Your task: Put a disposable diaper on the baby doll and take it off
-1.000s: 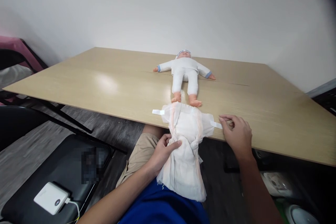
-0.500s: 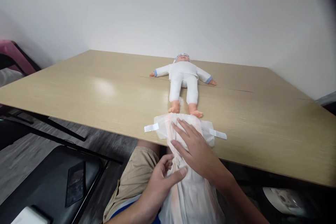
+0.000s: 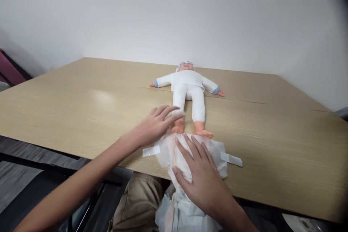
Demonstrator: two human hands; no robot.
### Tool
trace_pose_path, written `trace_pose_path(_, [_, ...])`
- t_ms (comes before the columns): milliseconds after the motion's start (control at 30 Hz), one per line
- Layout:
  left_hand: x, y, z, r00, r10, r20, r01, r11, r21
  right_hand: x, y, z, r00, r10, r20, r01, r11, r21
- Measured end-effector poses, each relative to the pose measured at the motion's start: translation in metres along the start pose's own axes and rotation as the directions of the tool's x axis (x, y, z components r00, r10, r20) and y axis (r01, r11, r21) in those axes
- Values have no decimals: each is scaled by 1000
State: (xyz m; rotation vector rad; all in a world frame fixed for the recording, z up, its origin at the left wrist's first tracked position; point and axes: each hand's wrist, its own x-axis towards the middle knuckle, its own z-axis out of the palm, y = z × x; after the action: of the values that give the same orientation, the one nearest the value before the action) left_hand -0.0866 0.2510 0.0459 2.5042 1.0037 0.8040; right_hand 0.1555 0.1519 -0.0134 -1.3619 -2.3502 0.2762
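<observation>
— Where are your hands?
— Your right hand (image 3: 199, 172) lies flat, fingers spread, pressing the diaper (image 3: 190, 156) at the table (image 3: 81, 116) edge. Your left hand (image 3: 152, 127) is open, gripping nothing, fingertips at the doll (image 3: 187, 88) leg.
— And the doll?
— On its back, feet touching the diaper.

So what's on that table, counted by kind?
Doll: 1
Diaper: 1
Hands: 2, left by the doll's foot, right flat on the diaper
Total: 4
</observation>
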Motion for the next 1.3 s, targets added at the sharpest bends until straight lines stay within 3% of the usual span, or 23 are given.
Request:
trace_pose_path(67, [37, -26, 13, 989, 131, 65, -128, 991, -36, 0, 1, 0, 1000, -2, -4, 2, 1000, -19])
trace_pose_path(167, [74, -39, 34, 939, 321, 125, -303, 942, -141, -1, 1, 1, 1000, -6, -23, 5, 999, -51])
trace_pose_path(267, [92, -35, 46, 879, 400, 260, -422, 906, 33, -3, -1, 2, 999, 4, -47, -7, 997, -79])
trace_pose_path(367, [102, -30, 50, 804, 440, 400, -560, 786, 260, -4, -3, 4, 999, 4, -52, -9, 995, -102])
trace_pose_path(467, [109, -29, 50, 786, 500, 363, -610, 724, 322, -4, 1, 6, 1000, -1, -31, -2, 994, -109])
trace_pose_path(567, [121, -28, 43, 802, 521, 293, -591, 763, 260, -2, 10, 5, 999, 17, 35, -13, 995, -96])
trace_pose_path(700, [143, -23, 14, 822, 554, 134, -551, 832, -62, 10, 25, -4, 986, 64, 156, -57, 997, -53])
trace_pose_path(833, [163, -17, -25, 921, 389, 19, -368, 886, -282, 40, 38, -8, 971, 101, 218, -91, 994, -58])
trace_pose_path(1033, [177, -18, -63, 962, 270, -24, -262, 901, -346, 113, 67, 6, 979, 139, 148, -120, 984, -130])
trace_pose_path(1300, [180, -24, -75, 973, 217, -80, -231, 905, -358, 229, 115, 16, 1000, -17, -4, 17, 998, -55])
